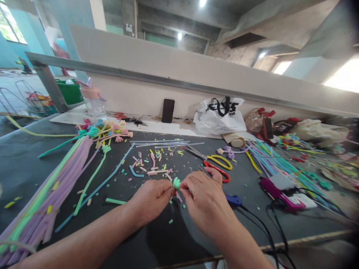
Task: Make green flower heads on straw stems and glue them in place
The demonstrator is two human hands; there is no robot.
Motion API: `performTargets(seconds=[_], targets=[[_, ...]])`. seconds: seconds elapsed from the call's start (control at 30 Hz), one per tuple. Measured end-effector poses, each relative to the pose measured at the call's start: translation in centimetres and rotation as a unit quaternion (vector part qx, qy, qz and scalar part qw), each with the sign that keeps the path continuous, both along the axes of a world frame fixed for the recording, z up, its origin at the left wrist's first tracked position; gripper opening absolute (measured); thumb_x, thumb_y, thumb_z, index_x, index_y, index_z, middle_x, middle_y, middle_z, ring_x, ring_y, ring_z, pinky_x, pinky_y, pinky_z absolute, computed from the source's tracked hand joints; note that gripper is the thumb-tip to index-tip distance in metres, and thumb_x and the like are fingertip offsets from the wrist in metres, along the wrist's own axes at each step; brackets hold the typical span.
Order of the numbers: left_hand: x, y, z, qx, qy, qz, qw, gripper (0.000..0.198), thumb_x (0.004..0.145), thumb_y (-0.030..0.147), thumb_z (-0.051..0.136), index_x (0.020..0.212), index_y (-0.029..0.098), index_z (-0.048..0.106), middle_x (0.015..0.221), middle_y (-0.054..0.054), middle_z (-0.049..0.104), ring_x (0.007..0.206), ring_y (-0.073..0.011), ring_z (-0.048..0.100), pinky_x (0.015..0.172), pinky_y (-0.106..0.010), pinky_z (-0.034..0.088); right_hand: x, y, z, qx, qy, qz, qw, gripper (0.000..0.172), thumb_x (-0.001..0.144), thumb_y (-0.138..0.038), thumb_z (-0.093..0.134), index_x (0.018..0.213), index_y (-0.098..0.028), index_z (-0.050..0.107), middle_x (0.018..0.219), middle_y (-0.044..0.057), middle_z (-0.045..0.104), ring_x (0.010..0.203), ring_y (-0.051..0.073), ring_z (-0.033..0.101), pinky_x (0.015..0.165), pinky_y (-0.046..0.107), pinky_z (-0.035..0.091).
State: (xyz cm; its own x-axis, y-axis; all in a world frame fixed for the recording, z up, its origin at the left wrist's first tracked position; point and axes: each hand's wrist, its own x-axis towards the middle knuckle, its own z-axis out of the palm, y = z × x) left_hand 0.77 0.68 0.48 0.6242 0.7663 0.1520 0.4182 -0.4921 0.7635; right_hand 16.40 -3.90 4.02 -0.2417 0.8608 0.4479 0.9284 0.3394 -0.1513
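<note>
Green piece (176,182) partly hidden by right grip (202,196), purple sticks (63,179) cut off

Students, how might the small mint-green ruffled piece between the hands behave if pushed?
The small mint-green ruffled piece is probably light, being tiny beside the left hand and right hand pinching it. Its lumpy outline suggests wobbling rather than smooth rolling. Its small lobes might flex.

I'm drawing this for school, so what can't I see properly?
All in the head view:
Green piece: partly covered by the left hand and right hand.
Blue handle: one end hidden behind the right hand.
White bag: its side hides the inside.
Purple tubes: some ends cut off at bottom left.
Far-right clutter: blurred.
</note>
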Motion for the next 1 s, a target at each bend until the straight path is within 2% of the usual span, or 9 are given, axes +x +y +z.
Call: performTargets(seconds=[0.13, 0.27, 0.33, 0.43, 0.57, 0.7, 0.77, 0.93, 1.0], targets=[[0.1, -0.4, 0.3, -0.025, -0.025, 0.012, 0.999, 0.031, 0.087, 0.026, 0.037, 0.058, 0.017, 0.045, 0.055, 0.005, 0.039, 0.056, -0.0095, 0.038, 0.054, -0.022, 0.028, 0.1, -0.3, 0.4, -0.009, 0.022, -0.001, 1.0, 0.013, 0.076, -0.01, 0.062, 0.067, -0.02, 0.06, 0.066, -0.003, 0.061, 0.071, 0.017, 0.057, 0.092, 0.043, 0.021], [-0.1, -0.6, 0.9, -0.111, -0.115, -0.006, 0.987, 0.032, 0.088, 0.034, 0.039, 0.068, 0.015, 0.056, 0.058, 0.004, 0.038, 0.055, -0.0093, 0.036, 0.052, -0.021, 0.027, 1.2, -0.8, 2.3, 0.007, 0.083, 0.017, 0.996, 0.013, 0.076, -0.01, 0.063, 0.075, -0.023, 0.061, 0.077, -0.005, 0.066, 0.077, 0.015, 0.061, 0.091, 0.038, 0.024], [-0.3, -0.4, 0.9, -0.165, -0.17, -0.028, 0.971, 0.034, 0.087, 0.041, 0.042, 0.074, 0.015, 0.059, 0.057, 0.005, 0.035, 0.053, -0.0088, 0.032, 0.049, -0.021, 0.025, 2.0, -1.1, 3.2, 0.052, 0.112, 0.014, 0.992, 0.012, 0.078, -0.012, 0.06, 0.082, -0.024, 0.061, 0.083, -0.004, 0.067, 0.083, 0.016, 0.062, 0.089, 0.035, 0.027], [-0.5, -0.2, 0.6, -0.233, -0.243, -0.044, 0.941, 0.036, 0.082, 0.047, 0.051, 0.067, 0.014, 0.054, 0.055, 0.006, 0.03, 0.052, -0.0079, 0.024, 0.048, -0.022, 0.019, 2.7, -1.3, 3.9, 0.102, 0.139, 0.0, 0.985, 0.012, 0.081, -0.013, 0.055, 0.085, -0.023, 0.061, 0.085, -0.001, 0.068, 0.086, 0.016, 0.062, 0.085, 0.033, 0.032], [-0.8, -0.2, -0.4, -0.311, -0.307, -0.063, 0.897, 0.031, 0.08, 0.044, 0.058, 0.071, 0.014, 0.058, 0.054, 0.006, 0.03, 0.052, -0.0074, 0.023, 0.049, -0.023, 0.017, 2.5, -1.2, 3.6, 0.105, 0.16, 0.012, 0.982, 0.014, 0.082, -0.011, 0.053, 0.083, -0.023, 0.061, 0.083, 0.0, 0.068, 0.086, 0.017, 0.062, 0.085, 0.035, 0.034], [-0.9, -0.1, -0.7, -0.357, -0.354, -0.057, 0.862, 0.028, 0.079, 0.042, 0.06, 0.072, 0.015, 0.061, 0.05, 0.007, 0.026, 0.047, -0.006, 0.017, 0.046, -0.023, 0.013, 1.9, -1.2, 3.3, 0.097, 0.18, 0.021, 0.979, 0.014, 0.082, -0.011, 0.053, 0.081, -0.022, 0.061, 0.081, 0.0, 0.069, 0.083, 0.017, 0.063, 0.085, 0.035, 0.035], [-0.9, -0.1, -0.5, -0.346, -0.355, -0.047, 0.867, 0.03, 0.079, 0.043, 0.059, 0.071, 0.015, 0.061, 0.049, 0.008, 0.025, 0.046, -0.0058, 0.016, 0.045, -0.023, 0.012, 1.8, -1.2, 3.2, 0.091, 0.185, 0.027, 0.978, 0.015, 0.082, -0.009, 0.053, 0.082, -0.022, 0.061, 0.081, 0.0, 0.068, 0.081, 0.017, 0.063, 0.084, 0.035, 0.035], [-0.7, -0.5, 0.2, -0.223, -0.283, -0.04, 0.932, 0.036, 0.082, 0.043, 0.056, 0.062, 0.012, 0.057, 0.058, 0.004, 0.033, 0.055, -0.0077, 0.027, 0.05, -0.022, 0.02, 1.8, -0.9, 3.1, 0.081, 0.201, 0.045, 0.975, 0.017, 0.081, -0.006, 0.054, 0.084, -0.021, 0.06, 0.081, 0.0, 0.067, 0.079, 0.015, 0.061, 0.079, 0.032, 0.038], [-0.7, -0.5, 0.1, -0.226, -0.271, -0.056, 0.934, 0.039, 0.082, 0.043, 0.055, 0.059, 0.013, 0.054, 0.057, 0.004, 0.032, 0.055, -0.0077, 0.026, 0.05, -0.023, 0.02, 1.8, -0.9, 3.0, 0.075, 0.207, 0.058, 0.974, 0.017, 0.081, -0.006, 0.053, 0.084, -0.02, 0.06, 0.081, 0.0, 0.066, 0.078, 0.014, 0.061, 0.079, 0.031, 0.039]])
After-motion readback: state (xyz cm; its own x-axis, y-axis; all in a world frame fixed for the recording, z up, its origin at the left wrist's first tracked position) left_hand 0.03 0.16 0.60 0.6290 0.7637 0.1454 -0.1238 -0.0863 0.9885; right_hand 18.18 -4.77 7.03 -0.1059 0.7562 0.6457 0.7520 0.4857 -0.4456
